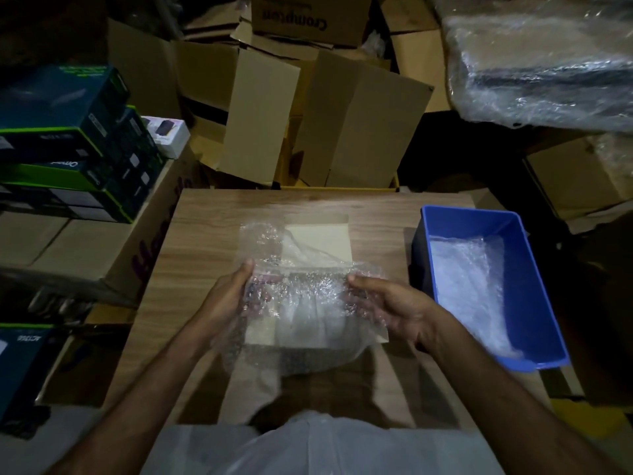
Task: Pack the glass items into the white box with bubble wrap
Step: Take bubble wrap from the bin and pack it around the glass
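A sheet of clear bubble wrap (301,303) is spread between my two hands above the white box (322,241), which lies open on the wooden table with its lid flap pointing away from me. My left hand (227,296) grips the wrap's left edge. My right hand (390,306) grips its right edge. The wrap drapes over the near half of the box and hides what is inside. I cannot make out any glass item through it.
A blue plastic bin (513,231) with more bubble wrap (469,286) inside stands at the table's right. Brown cartons (342,125) pile up behind the table. Stacked dark retail boxes (68,138) sit at the left. A plastic-wrapped bundle (548,60) lies at top right.
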The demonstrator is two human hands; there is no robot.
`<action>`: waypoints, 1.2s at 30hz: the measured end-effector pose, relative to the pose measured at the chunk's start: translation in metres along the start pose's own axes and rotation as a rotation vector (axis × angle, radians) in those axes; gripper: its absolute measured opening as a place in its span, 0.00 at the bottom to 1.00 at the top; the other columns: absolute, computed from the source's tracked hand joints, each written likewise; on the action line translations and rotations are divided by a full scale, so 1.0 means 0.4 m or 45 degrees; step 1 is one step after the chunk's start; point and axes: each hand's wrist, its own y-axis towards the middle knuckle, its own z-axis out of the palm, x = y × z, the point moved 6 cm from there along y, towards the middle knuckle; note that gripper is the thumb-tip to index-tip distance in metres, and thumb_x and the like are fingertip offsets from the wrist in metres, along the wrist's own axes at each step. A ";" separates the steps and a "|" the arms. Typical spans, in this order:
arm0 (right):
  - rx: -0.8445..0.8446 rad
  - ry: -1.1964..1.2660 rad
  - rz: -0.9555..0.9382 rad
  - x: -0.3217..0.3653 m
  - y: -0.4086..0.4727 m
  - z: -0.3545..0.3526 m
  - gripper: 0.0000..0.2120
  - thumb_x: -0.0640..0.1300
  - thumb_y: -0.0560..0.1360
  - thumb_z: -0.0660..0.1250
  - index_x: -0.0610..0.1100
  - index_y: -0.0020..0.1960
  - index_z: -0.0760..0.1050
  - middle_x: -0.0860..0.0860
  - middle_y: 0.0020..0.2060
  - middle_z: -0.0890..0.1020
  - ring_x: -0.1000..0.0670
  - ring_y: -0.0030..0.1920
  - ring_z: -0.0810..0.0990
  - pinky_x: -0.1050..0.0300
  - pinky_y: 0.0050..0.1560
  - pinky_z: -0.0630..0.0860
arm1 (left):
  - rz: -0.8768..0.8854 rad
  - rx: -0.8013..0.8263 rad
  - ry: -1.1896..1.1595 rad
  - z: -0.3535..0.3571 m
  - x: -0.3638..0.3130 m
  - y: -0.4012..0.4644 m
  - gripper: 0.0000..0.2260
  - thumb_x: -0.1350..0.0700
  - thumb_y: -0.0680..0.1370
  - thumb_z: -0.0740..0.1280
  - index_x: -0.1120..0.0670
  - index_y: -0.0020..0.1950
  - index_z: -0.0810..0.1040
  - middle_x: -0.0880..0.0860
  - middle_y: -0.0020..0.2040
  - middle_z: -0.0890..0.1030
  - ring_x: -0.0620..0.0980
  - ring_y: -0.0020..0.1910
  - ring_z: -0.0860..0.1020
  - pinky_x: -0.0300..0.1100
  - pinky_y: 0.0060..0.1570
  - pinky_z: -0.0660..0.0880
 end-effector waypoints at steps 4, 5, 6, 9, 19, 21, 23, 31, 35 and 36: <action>-0.340 -0.403 -0.237 0.021 -0.004 -0.024 0.11 0.44 0.78 0.72 0.46 0.58 0.75 0.46 0.50 0.85 0.53 0.43 0.87 0.43 0.58 0.80 | -0.065 -0.190 -0.098 -0.014 0.028 0.007 0.16 0.49 0.83 0.64 0.61 0.59 0.82 0.60 0.41 0.83 0.49 0.32 0.82 0.41 0.32 0.80; -0.413 -0.422 -0.285 0.019 -0.004 -0.032 0.19 0.46 0.76 0.75 0.47 0.63 0.71 0.47 0.53 0.84 0.53 0.46 0.87 0.39 0.62 0.79 | -0.064 -0.205 -0.131 -0.014 0.031 0.004 0.15 0.51 0.82 0.66 0.61 0.62 0.80 0.57 0.40 0.84 0.49 0.32 0.83 0.41 0.32 0.81; -0.471 -0.438 -0.335 0.017 -0.002 -0.042 0.32 0.48 0.73 0.78 0.48 0.71 0.66 0.45 0.61 0.81 0.51 0.53 0.86 0.37 0.64 0.78 | -0.038 -0.219 -0.149 -0.012 0.035 0.001 0.14 0.54 0.82 0.67 0.58 0.65 0.77 0.52 0.39 0.86 0.48 0.34 0.84 0.41 0.33 0.82; -0.465 -0.548 -0.533 0.037 -0.018 -0.038 0.48 0.45 0.73 0.78 0.61 0.80 0.52 0.56 0.76 0.60 0.50 0.73 0.64 0.44 0.70 0.73 | 0.065 -0.237 -0.076 -0.021 0.023 -0.009 0.29 0.59 0.82 0.66 0.43 0.79 0.58 0.49 0.40 0.86 0.41 0.36 0.84 0.38 0.34 0.81; -0.390 -1.527 -0.718 0.087 -0.020 -0.016 0.28 0.43 0.67 0.82 0.46 0.66 0.80 0.53 0.58 0.83 0.55 0.56 0.81 0.61 0.58 0.78 | 0.218 0.077 0.530 -0.028 -0.025 -0.018 0.28 0.59 0.66 0.82 0.51 0.65 0.81 0.46 0.56 0.84 0.40 0.52 0.84 0.44 0.52 0.83; -0.459 -1.716 -0.828 0.098 -0.006 -0.021 0.11 0.48 0.71 0.78 0.50 0.52 0.85 0.49 0.48 0.85 0.50 0.51 0.80 0.56 0.48 0.76 | 0.364 -0.043 0.761 -0.024 -0.037 -0.005 0.12 0.54 0.69 0.81 0.53 0.51 0.87 0.46 0.46 0.85 0.37 0.44 0.82 0.44 0.47 0.80; -0.465 -1.764 -0.806 0.099 0.002 -0.041 0.05 0.54 0.73 0.76 0.56 0.44 0.82 0.47 0.47 0.80 0.50 0.55 0.74 0.58 0.49 0.69 | 0.455 -0.148 0.900 -0.024 -0.050 -0.002 0.06 0.52 0.70 0.80 0.51 0.42 0.85 0.46 0.45 0.80 0.38 0.45 0.76 0.41 0.44 0.73; -0.028 -1.007 -0.652 0.181 -0.060 0.023 0.16 0.48 0.74 0.77 0.35 0.50 0.81 0.40 0.46 0.86 0.41 0.48 0.86 0.45 0.53 0.83 | 0.170 0.699 0.870 0.027 -0.096 -0.060 0.16 0.52 0.68 0.82 0.47 0.55 0.85 0.42 0.56 0.85 0.42 0.56 0.82 0.50 0.55 0.80; 0.003 -0.903 -0.583 0.222 -0.058 0.066 0.11 0.48 0.74 0.76 0.40 0.49 0.82 0.48 0.40 0.86 0.50 0.42 0.84 0.57 0.43 0.79 | 0.183 0.756 0.606 0.129 -0.151 -0.062 0.16 0.56 0.77 0.74 0.54 0.64 0.79 0.50 0.58 0.85 0.50 0.56 0.84 0.47 0.56 0.81; 0.049 -0.719 -0.518 0.218 -0.053 0.063 0.13 0.50 0.75 0.74 0.41 0.53 0.82 0.48 0.44 0.86 0.49 0.46 0.84 0.55 0.47 0.79 | 0.229 0.710 0.562 0.145 -0.159 -0.057 0.13 0.56 0.79 0.72 0.56 0.62 0.80 0.53 0.56 0.86 0.52 0.54 0.84 0.48 0.54 0.82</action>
